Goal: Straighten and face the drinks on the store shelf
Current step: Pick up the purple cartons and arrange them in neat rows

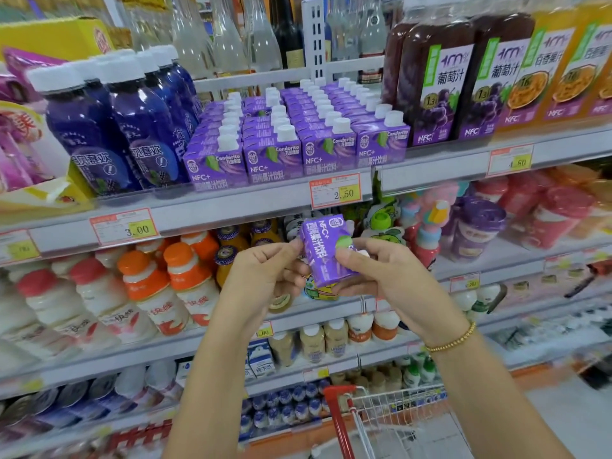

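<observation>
Pinched sideways between curled fingers of left hand (pixel 265 271) and right hand (pixel 389 276): one purple carton (pixel 323 256), with the matching rows (pixel 298 140) above and beyond the grip. Could slip from fingertips, or knock those rows askew if reshelved tilted.

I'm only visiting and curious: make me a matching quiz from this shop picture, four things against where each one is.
Things
1. held carton
2. blue bottles
3. orange-capped bottles
4. shopping cart

Places
A. at the bottom edge of the view
B. tilted, between left hand and right hand
C. upper shelf, left of the purple carton rows
D. shelf under the 3.00 price tag

Pairs: 1-B, 2-C, 3-D, 4-A
</observation>
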{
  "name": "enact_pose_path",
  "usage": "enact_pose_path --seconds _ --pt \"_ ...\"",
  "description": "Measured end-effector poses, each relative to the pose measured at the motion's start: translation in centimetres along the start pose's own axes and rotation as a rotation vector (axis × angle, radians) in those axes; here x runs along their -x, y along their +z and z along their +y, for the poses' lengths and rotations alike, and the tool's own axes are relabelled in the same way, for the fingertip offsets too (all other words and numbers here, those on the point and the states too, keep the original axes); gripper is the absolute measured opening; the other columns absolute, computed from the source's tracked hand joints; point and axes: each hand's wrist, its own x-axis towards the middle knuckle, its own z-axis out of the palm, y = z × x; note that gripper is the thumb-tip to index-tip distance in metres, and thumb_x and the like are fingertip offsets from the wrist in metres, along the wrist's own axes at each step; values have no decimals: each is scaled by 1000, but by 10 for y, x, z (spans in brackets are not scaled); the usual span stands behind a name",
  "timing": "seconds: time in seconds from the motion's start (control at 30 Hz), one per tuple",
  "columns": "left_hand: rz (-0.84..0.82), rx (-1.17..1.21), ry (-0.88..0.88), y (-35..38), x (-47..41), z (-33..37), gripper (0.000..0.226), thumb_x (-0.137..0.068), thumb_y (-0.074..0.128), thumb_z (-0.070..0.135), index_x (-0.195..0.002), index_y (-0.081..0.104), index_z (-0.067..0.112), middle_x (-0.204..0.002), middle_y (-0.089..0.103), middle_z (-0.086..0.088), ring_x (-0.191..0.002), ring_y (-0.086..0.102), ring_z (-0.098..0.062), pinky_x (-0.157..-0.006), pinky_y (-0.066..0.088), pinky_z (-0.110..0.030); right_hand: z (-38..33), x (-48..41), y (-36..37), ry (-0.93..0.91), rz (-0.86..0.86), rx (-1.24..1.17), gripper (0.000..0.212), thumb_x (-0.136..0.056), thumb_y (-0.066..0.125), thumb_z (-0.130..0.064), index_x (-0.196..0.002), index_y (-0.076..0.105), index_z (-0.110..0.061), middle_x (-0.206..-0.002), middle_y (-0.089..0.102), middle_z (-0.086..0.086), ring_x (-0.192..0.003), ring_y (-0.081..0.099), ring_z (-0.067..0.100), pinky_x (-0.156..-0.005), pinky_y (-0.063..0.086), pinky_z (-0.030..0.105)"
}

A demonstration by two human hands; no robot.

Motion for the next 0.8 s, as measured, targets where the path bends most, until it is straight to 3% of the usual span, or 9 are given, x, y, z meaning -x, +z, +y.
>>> enact_pose_path --seconds 0.1,0.17,0.3,0.43,0.5,0.57,0.73,0.8 --pt "-44 -8 -139 -1 -2 2 47 -79 55 44 -89 67 0 -67 69 -12 -48 62 -12 -44 51 -19 8 -1 -4 -235 171 317 33 -77 75 -16 -108 66 -22 -94 70 -9 -84 67 11 -69 56 23" --pt "-123 -8 -219 -1 0 4 55 -77 50 50 -92 68 0 -74 71 -16 -52 65 -14 -48 54 -20 10 0 -5 -452 197 548 38 -74 77 -7 -105 66 -27 -104 65 -12 -95 61 2 -77 54 21" --pt "-231 -2 -277 0 3 3 41 -73 57 38 -90 66 2 -71 71 -10 -56 67 -13 -53 55 -20 16 -1 -3 -736 148 827 47 -75 67 10 -111 67 -21 -124 56 -4 -114 51 2 -91 48 20" --pt "-217 52 -197 -4 2 -4 33 -73 67 23 -100 63 5 -86 73 -8 -73 71 -17 -60 57 -22 9 4 -6 -586 108 565 41 -93 44 2 -124 55 -24 -125 55 -12 -119 49 -3 -87 48 14" --pt "-176 -56 -92 -7 0 -8 43 -69 81 20 -107 62 12 -98 73 -7 -87 70 -19 -72 57 -27 2 7 -9 -461 69 374 29 -96 48 -15 -123 54 -23 -118 61 -12 -115 53 -2 -84 51 17" --pt "-126 -167 32 -8 1 -7 53 -59 86 18 -106 62 16 -100 72 -2 -93 68 -17 -79 54 -29 0 7 -10 -399 41 284 35 -86 58 -27 -120 57 -24 -113 64 -12 -113 56 2 -82 54 23" --pt "-65 -233 295 -1 5 8 42 -63 78 -4 -98 62 13 -96 71 1 -89 66 -11 -73 55 -24 2 5 -6 -523 67 418 37 -81 70 -15 -114 59 -24 -109 63 -16 -111 58 8 -87 50 19" --pt "-52 -258 351 -1 7 16 41 -65 77 -8 -97 62 13 -95 71 1 -88 66 -10 -72 55 -24 0 3 -6 -635 101 513 40 -82 71 -10 -117 57 -23 -118 60 -12 -114 56 8 -91 48 20"
